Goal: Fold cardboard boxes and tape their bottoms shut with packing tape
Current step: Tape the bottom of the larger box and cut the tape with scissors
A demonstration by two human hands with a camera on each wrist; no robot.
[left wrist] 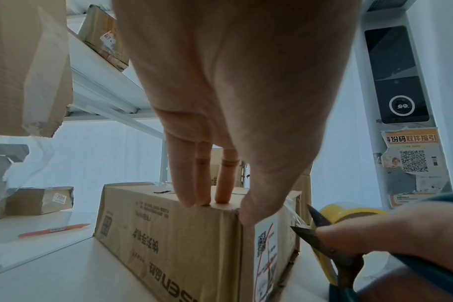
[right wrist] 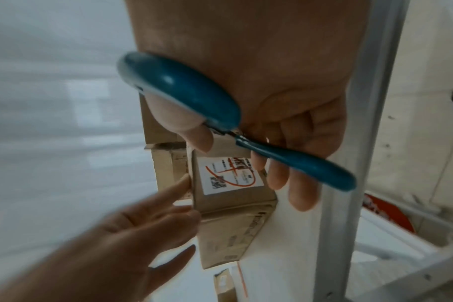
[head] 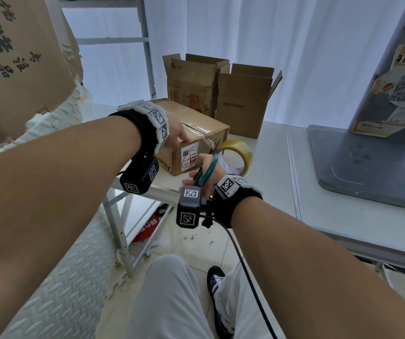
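Note:
A closed cardboard box (head: 196,126) lies on the white table (head: 270,172), with clear tape across its top and a white label crossed in red on its near end. My left hand (head: 177,134) rests on the box's near top corner; in the left wrist view its straight fingers (left wrist: 202,183) press the top edge and the thumb lies against the label side. My right hand (head: 204,159) hovers just in front of the box, gripping teal-handled scissors (head: 209,170) whose blades (left wrist: 321,228) stand slightly apart, pointing up. A yellow tape roll (head: 238,152) stands behind that hand.
Two brown boxes with open top flaps (head: 191,79) (head: 243,106) stand at the back of the table. A grey kiosk base (head: 367,165) fills the right side. A large torn carton (head: 13,69) hangs at upper left. An orange pen (left wrist: 54,229) and a small parcel (left wrist: 39,200) lie left of the box.

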